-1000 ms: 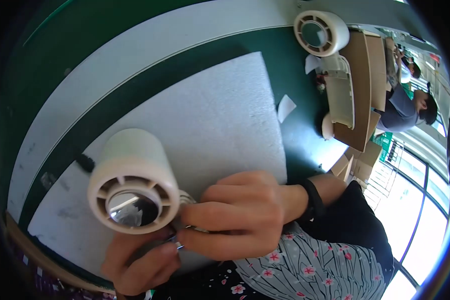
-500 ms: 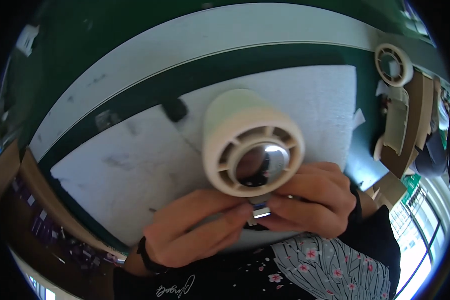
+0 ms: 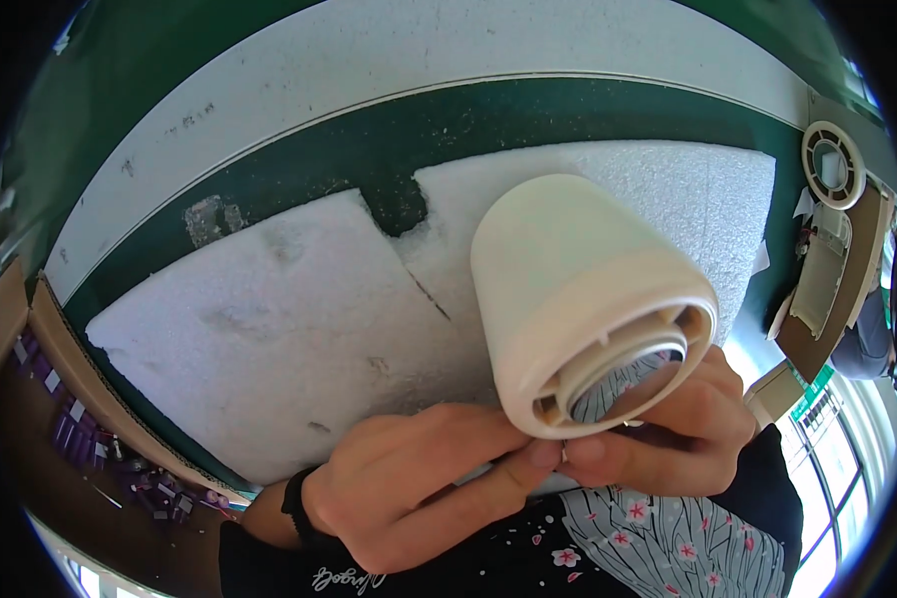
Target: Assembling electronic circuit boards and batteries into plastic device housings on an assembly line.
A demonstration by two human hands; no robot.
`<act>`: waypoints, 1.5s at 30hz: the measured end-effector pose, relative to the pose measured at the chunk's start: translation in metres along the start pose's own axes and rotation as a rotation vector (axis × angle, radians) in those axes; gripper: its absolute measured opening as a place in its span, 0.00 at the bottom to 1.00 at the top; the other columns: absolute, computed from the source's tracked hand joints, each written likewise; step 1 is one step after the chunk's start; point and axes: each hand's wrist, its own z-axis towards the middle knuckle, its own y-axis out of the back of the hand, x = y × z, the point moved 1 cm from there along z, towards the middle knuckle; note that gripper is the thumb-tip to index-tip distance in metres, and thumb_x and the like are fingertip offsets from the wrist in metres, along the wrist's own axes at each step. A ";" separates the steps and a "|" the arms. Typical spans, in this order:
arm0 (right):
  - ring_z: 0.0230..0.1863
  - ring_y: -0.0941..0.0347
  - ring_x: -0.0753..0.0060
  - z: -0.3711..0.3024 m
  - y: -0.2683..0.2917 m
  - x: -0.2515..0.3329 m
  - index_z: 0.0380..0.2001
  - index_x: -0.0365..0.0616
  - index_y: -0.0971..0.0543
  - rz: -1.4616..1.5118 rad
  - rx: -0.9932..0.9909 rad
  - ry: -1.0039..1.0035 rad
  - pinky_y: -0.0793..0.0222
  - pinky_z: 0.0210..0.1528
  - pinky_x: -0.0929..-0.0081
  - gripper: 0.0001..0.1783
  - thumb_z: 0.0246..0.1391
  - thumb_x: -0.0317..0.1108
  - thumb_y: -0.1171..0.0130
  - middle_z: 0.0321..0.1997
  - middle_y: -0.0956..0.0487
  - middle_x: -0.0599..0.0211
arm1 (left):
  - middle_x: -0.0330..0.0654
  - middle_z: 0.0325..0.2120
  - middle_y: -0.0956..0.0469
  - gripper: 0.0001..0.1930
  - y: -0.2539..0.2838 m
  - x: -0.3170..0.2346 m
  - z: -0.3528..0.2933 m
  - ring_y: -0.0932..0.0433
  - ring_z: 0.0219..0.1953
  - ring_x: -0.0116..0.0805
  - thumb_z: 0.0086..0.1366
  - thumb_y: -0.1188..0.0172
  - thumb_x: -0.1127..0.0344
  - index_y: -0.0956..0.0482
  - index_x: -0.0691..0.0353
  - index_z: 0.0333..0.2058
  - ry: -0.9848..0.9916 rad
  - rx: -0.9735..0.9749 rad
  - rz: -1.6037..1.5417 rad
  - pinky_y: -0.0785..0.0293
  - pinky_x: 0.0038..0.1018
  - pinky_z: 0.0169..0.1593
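A cream cylindrical housing (image 3: 558,249) tilts over the white foam sheet, its open end toward me and to the right. Inside that end, a spoked ring surrounds a shiny, mirror-like round face. My left hand (image 3: 419,478) is closed in a pinch at the housing's lower rim. My right hand (image 3: 683,434) is closed too, its thumb tip meeting the left fingertips, while its other fingers pass partly behind the rim. Only a tiny pale tip shows between the fingertips; what they pinch is mostly hidden.
The notched foam sheet (image 3: 249,329) lies on a green surface (image 3: 299,149). At left, a cardboard box (image 3: 65,344) holds purple packs (image 3: 75,434). At right are a cream spoked ring (image 3: 813,181), a pale tray (image 3: 825,274) and a brown carton (image 3: 860,259).
The housing has moved right in the picture and tilted, showing more of its side. The small silver and blue piece seen earlier between my fingertips is now mostly hidden.
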 end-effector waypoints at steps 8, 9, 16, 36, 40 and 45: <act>0.20 0.27 0.76 0.009 0.012 0.011 0.36 0.44 0.16 -0.129 0.105 -0.014 0.33 0.19 0.83 0.18 0.35 0.27 0.29 0.30 0.22 0.65 | 0.48 0.32 0.20 0.15 -0.020 -0.004 -0.011 0.20 0.29 0.37 0.46 0.34 0.80 0.17 0.67 0.36 0.001 -0.205 0.175 0.22 0.23 0.31; 0.20 0.27 0.76 0.008 0.009 0.011 0.36 0.44 0.16 -0.172 0.106 -0.024 0.32 0.19 0.82 0.19 0.34 0.27 0.28 0.30 0.22 0.66 | 0.48 0.32 0.20 0.15 -0.021 -0.003 -0.012 0.20 0.29 0.37 0.46 0.34 0.80 0.17 0.67 0.36 -0.016 -0.216 0.219 0.22 0.23 0.31; 0.22 0.26 0.74 -0.001 0.002 0.017 0.36 0.44 0.16 -0.259 0.056 -0.039 0.31 0.21 0.81 0.20 0.32 0.24 0.28 0.31 0.22 0.66 | 0.40 0.30 0.21 0.14 -0.032 0.002 -0.017 0.21 0.25 0.30 0.46 0.34 0.79 0.17 0.64 0.35 -0.094 -0.348 0.288 0.24 0.22 0.27; 0.28 0.24 0.70 0.003 0.007 0.018 0.41 0.42 0.17 -0.257 0.089 -0.046 0.27 0.28 0.80 0.23 0.35 0.22 0.28 0.34 0.21 0.63 | 0.41 0.29 0.19 0.12 -0.021 0.008 -0.011 0.19 0.26 0.33 0.49 0.34 0.76 0.15 0.60 0.34 -0.048 -0.325 0.240 0.24 0.22 0.29; 0.28 0.25 0.71 0.007 0.008 0.020 0.41 0.42 0.17 -0.262 0.113 -0.046 0.28 0.28 0.80 0.24 0.35 0.23 0.28 0.34 0.22 0.63 | 0.41 0.29 0.19 0.12 -0.021 0.009 -0.012 0.19 0.26 0.32 0.48 0.34 0.76 0.15 0.60 0.34 -0.050 -0.324 0.248 0.24 0.22 0.28; 0.27 0.25 0.72 0.009 0.010 0.020 0.41 0.43 0.17 -0.277 0.153 -0.049 0.28 0.27 0.80 0.24 0.34 0.23 0.28 0.34 0.22 0.64 | 0.41 0.29 0.19 0.12 -0.021 0.007 -0.012 0.19 0.26 0.32 0.48 0.34 0.76 0.15 0.60 0.34 -0.039 -0.332 0.223 0.24 0.21 0.28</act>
